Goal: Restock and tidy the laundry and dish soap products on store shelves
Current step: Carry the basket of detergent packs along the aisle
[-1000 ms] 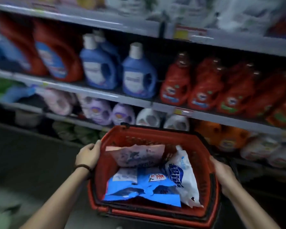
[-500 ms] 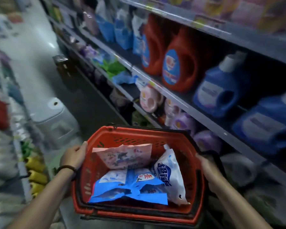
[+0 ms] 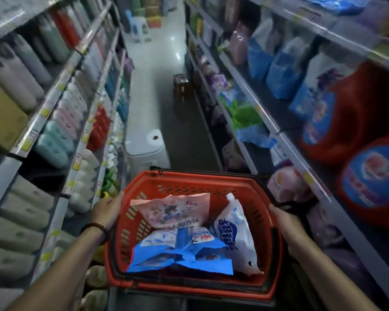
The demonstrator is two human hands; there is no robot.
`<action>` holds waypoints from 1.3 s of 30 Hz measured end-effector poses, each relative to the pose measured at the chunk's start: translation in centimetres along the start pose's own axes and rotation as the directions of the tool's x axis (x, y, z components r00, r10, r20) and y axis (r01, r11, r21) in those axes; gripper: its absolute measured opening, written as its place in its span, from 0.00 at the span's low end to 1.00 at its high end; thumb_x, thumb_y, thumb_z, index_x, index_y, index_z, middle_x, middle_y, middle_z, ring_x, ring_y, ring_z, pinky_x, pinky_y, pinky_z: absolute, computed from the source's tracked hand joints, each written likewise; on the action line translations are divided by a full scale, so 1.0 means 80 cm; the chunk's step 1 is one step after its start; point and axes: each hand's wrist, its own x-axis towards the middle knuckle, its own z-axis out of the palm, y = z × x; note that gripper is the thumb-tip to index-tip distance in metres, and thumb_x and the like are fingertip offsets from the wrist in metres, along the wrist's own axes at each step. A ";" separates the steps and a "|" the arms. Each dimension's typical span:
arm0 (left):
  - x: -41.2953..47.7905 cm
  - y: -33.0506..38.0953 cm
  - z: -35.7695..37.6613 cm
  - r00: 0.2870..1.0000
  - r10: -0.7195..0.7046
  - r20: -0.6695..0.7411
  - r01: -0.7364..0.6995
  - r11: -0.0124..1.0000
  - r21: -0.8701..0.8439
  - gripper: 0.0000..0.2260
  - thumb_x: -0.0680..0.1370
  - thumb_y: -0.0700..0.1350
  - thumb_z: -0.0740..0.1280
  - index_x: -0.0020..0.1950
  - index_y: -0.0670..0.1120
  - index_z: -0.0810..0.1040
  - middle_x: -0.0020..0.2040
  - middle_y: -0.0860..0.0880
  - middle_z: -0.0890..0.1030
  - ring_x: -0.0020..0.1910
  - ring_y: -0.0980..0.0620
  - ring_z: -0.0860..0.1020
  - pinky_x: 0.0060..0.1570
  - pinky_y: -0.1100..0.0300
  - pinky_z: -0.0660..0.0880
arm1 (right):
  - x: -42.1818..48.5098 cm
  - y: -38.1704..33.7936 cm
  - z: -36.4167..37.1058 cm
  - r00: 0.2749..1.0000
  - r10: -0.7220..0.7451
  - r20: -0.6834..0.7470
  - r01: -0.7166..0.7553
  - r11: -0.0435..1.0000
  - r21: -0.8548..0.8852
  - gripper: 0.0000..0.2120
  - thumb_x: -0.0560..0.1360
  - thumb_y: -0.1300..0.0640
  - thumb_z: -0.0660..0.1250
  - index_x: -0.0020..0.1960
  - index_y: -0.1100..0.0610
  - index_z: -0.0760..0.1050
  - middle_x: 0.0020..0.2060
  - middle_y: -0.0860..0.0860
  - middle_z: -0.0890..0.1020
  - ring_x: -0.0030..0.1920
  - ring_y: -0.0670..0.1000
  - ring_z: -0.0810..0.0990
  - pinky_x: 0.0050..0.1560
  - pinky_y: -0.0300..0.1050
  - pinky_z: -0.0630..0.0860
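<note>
I hold a red plastic shopping basket in front of me with both hands. My left hand grips its left rim, and my right hand grips its right rim near the black handle. Inside lie soft detergent refill bags: a pink one at the back, a blue one at the front, and a white pouch with a spout on the right. Large red detergent jugs stand on the shelf to my right.
A narrow aisle runs ahead between two shelf units. Bottles fill the left shelves, bags and pouches the right ones. A white stool stands on the floor just beyond the basket, a dark crate farther down.
My view has swung left from facing the detergent shelf to looking down the aisle. Both hands have kept their grip on the basket, and the bags inside have not shifted.
</note>
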 end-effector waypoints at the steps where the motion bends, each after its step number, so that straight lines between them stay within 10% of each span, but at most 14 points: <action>1: 0.022 0.001 0.000 1.000 -0.021 -0.002 0.021 1.000 -0.003 0.30 0.80 0.68 0.60 0.41 0.44 0.85 0.42 0.43 0.86 0.42 0.44 0.82 0.41 0.52 0.75 | 0.020 -0.015 0.017 1.000 -0.021 0.010 0.022 0.999 -0.026 0.10 0.81 0.54 0.70 0.54 0.60 0.85 0.50 0.61 0.89 0.53 0.63 0.87 0.59 0.56 0.81; 6: 0.142 0.033 -0.010 1.000 0.000 0.022 -0.002 0.996 0.089 0.33 0.76 0.71 0.54 0.44 0.44 0.85 0.48 0.39 0.84 0.50 0.39 0.82 0.49 0.51 0.75 | 0.093 -0.075 0.104 0.999 -0.034 0.002 0.034 0.998 -0.044 0.14 0.81 0.56 0.69 0.63 0.63 0.80 0.59 0.67 0.85 0.60 0.68 0.83 0.65 0.65 0.78; 10: 0.232 0.068 -0.014 0.998 0.036 0.042 -0.039 0.996 0.081 0.32 0.78 0.69 0.55 0.38 0.44 0.83 0.38 0.45 0.82 0.41 0.42 0.80 0.40 0.53 0.73 | 0.132 -0.120 0.162 0.999 -0.003 -0.050 0.001 0.999 -0.035 0.05 0.80 0.55 0.71 0.51 0.55 0.84 0.52 0.62 0.88 0.53 0.63 0.86 0.64 0.63 0.80; 20: 0.442 0.174 0.005 0.998 0.032 0.047 -0.039 0.988 0.149 0.30 0.81 0.67 0.55 0.42 0.43 0.82 0.35 0.49 0.77 0.37 0.47 0.75 0.36 0.55 0.68 | 0.281 -0.235 0.257 0.982 0.169 -0.085 -0.176 0.981 -0.085 0.20 0.70 0.40 0.74 0.46 0.58 0.87 0.40 0.59 0.89 0.45 0.63 0.88 0.58 0.66 0.84; 28: 0.586 0.292 0.040 0.998 -0.028 0.061 0.019 0.989 0.145 0.31 0.78 0.70 0.56 0.47 0.46 0.85 0.47 0.45 0.83 0.48 0.43 0.80 0.50 0.51 0.76 | 0.431 -0.298 0.310 0.977 0.210 -0.040 -0.213 0.975 -0.068 0.19 0.73 0.41 0.72 0.39 0.56 0.88 0.37 0.55 0.89 0.44 0.60 0.88 0.57 0.61 0.84; 39: 0.766 0.459 0.093 0.994 0.075 0.077 -0.086 0.985 0.153 0.31 0.74 0.72 0.57 0.46 0.48 0.86 0.43 0.48 0.85 0.45 0.44 0.82 0.47 0.51 0.77 | 0.517 -0.335 0.369 0.928 0.367 -0.068 -0.357 0.926 0.119 0.24 0.69 0.37 0.69 0.58 0.49 0.88 0.53 0.53 0.89 0.57 0.57 0.87 0.68 0.61 0.79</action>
